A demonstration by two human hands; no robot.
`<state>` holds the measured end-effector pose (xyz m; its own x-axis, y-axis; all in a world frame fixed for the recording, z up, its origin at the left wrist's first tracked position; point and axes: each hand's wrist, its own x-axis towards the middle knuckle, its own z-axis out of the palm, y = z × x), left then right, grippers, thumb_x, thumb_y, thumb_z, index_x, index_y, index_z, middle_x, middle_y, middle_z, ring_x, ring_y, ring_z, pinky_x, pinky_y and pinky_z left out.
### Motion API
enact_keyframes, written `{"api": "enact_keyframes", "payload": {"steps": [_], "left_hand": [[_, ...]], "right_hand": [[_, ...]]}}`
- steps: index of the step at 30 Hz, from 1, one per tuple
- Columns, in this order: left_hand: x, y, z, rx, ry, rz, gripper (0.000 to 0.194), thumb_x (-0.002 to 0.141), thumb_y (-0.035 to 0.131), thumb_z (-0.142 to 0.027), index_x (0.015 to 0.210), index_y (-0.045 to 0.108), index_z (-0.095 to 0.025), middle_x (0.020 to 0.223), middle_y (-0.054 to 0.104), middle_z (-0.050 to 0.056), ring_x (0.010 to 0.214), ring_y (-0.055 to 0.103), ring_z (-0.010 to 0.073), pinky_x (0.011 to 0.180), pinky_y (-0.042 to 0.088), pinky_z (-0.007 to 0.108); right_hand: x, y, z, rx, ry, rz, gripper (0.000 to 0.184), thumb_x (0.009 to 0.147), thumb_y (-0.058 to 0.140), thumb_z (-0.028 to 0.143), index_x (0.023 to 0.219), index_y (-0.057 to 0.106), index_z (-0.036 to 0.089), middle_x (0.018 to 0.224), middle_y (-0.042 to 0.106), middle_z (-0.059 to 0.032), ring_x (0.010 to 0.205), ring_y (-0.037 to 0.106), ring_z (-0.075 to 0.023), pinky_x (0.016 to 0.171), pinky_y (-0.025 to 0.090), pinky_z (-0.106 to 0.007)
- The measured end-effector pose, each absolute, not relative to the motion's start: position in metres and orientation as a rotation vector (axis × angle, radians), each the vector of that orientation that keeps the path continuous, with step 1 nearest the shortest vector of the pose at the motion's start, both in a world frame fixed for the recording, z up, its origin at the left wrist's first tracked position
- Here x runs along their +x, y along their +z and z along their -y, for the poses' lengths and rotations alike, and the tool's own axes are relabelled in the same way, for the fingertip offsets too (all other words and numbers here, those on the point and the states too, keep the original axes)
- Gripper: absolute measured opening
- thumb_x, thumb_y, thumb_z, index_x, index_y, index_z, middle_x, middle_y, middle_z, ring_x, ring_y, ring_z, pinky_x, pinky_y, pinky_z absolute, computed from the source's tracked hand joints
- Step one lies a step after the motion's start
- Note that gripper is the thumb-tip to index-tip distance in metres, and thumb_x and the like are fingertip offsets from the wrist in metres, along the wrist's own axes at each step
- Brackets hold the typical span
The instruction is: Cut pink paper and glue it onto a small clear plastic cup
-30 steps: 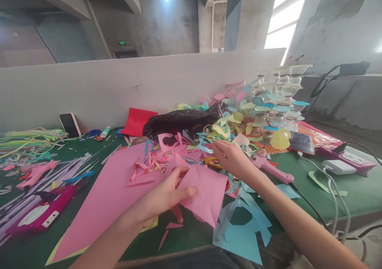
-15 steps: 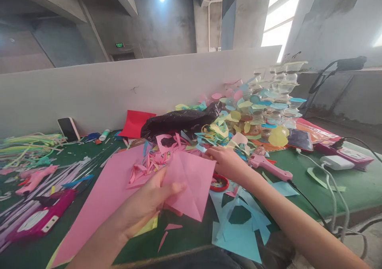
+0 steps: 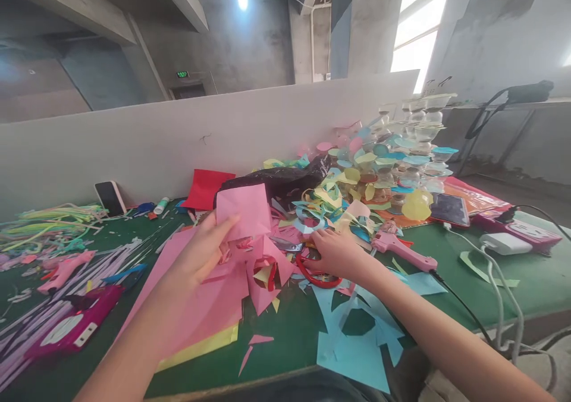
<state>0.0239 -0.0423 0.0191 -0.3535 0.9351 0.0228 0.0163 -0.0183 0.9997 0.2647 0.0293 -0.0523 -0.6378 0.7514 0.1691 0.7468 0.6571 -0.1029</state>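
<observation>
My left hand [image 3: 207, 244] is closed on a folded piece of pink paper [image 3: 245, 212], pinched between thumb and fingers and raised above the pile of scraps. My right hand [image 3: 336, 253] grips red-handled scissors [image 3: 319, 278] by the handle, with the metal blades pointing left among the scraps. A cut pink paper scrap [image 3: 267, 268] with a hole in it lies between the hands. Beneath my left forearm are large pink sheets [image 3: 196, 307], with a yellow sheet [image 3: 209, 345] under them.
Light-blue offcuts [image 3: 357, 354] lie near the table's front edge. A pink glue gun [image 3: 408, 250] with a cord rests on the right. Behind are a black plastic bag [image 3: 289, 179] and stacked clear cups [image 3: 419, 134]. A phone [image 3: 110, 198] leans against the partition.
My left hand has lifted the pink paper up and away, uncovering the holed scrap. My right hand has come down and taken hold of the scissors, whose blades now show.
</observation>
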Motion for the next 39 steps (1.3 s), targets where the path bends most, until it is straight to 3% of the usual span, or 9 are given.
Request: {"api": "enact_keyframes", "payload": {"steps": [3,7,12,18,22,26,34,37,39], "left_hand": [[0.023,0.013,0.025,1.032,1.691,-1.357,0.034,0.069,0.082,-0.032,0.097,0.067,-0.019,0.107,0.073,0.006,0.087,0.073,0.0212,0.067,0.063,0.029],[0.022,0.005,0.012,1.005,1.805,-1.28,0.026,0.069,0.081,-0.024,0.091,0.067,-0.019,0.113,0.073,0.007,0.106,0.069,0.0233,0.078,0.063,0.033],[0.013,-0.005,0.005,0.984,1.946,-1.166,0.024,0.072,0.08,-0.025,0.092,0.067,-0.019,0.117,0.071,0.007,0.115,0.064,0.0238,0.087,0.061,0.036],[0.009,-0.009,0.005,1.017,2.03,-1.099,0.02,0.073,0.079,-0.026,0.089,0.069,-0.02,0.114,0.072,0.005,0.113,0.065,0.0237,0.09,0.06,0.038],[0.012,-0.01,0.006,0.977,2.038,-1.112,0.021,0.07,0.081,-0.026,0.085,0.067,-0.019,0.104,0.075,0.005,0.106,0.068,0.0245,0.087,0.06,0.037],[0.015,-0.011,0.008,0.993,2.052,-1.11,0.021,0.073,0.078,-0.026,0.089,0.067,-0.02,0.106,0.074,0.005,0.108,0.068,0.0232,0.091,0.058,0.038],[0.018,-0.013,0.01,1.032,2.195,-1.095,0.036,0.074,0.079,-0.027,0.108,0.065,-0.024,0.125,0.068,0.006,0.12,0.062,0.0241,0.102,0.053,0.042],[0.017,-0.013,0.009,0.993,2.261,-1.123,0.036,0.073,0.079,-0.027,0.107,0.065,-0.025,0.126,0.067,0.006,0.124,0.059,0.0258,0.101,0.054,0.04],[0.013,-0.014,0.007,0.983,2.268,-1.138,0.035,0.074,0.078,-0.028,0.106,0.065,-0.024,0.123,0.068,0.006,0.123,0.06,0.0266,0.098,0.056,0.04]], "right_hand": [[0.262,-0.051,-0.027,-1.274,-0.001,2.642,0.042,0.088,0.061,0.047,0.102,0.071,0.008,0.103,0.071,-0.0227,0.1,0.064,-0.0374,0.086,0.047,-0.044],[0.26,-0.051,-0.024,-1.295,-0.004,2.613,0.033,0.086,0.061,0.045,0.092,0.07,0.014,0.093,0.073,-0.0194,0.092,0.067,-0.0353,0.081,0.048,-0.042],[0.261,-0.049,-0.023,-1.435,0.068,2.5,0.04,0.088,0.053,0.052,0.088,0.065,0.014,0.08,0.071,-0.0159,0.074,0.069,-0.0304,0.058,0.044,-0.034],[0.272,-0.036,-0.021,-1.339,0.709,2.323,0.044,0.093,0.039,0.06,0.082,0.053,0.02,0.074,0.066,-0.0052,0.065,0.06,-0.0196,0.052,0.037,-0.027],[0.273,-0.032,-0.017,-1.205,0.97,2.249,0.04,0.086,0.056,0.06,0.09,0.05,0.021,0.082,0.065,-0.0023,0.069,0.057,-0.0172,0.058,0.042,-0.027],[0.272,-0.035,-0.017,-1.03,1.115,2.224,0.044,0.082,0.061,0.064,0.085,0.048,0.021,0.073,0.055,0.0035,0.062,0.048,-0.013,0.053,0.037,-0.025],[0.275,-0.036,-0.02,-0.983,0.96,2.319,0.046,0.089,0.046,0.068,0.081,0.047,0.023,0.071,0.053,0.0027,0.061,0.048,-0.0149,0.054,0.038,-0.028],[0.27,-0.039,-0.022,-1.267,0.619,2.369,0.046,0.086,0.05,0.068,0.083,0.052,0.022,0.073,0.062,-0.0029,0.065,0.058,-0.0215,0.056,0.04,-0.031],[0.268,-0.042,-0.025,-1.355,0.315,2.383,0.044,0.086,0.055,0.063,0.091,0.056,0.019,0.087,0.069,-0.0112,0.081,0.064,-0.03,0.066,0.045,-0.036]]}}
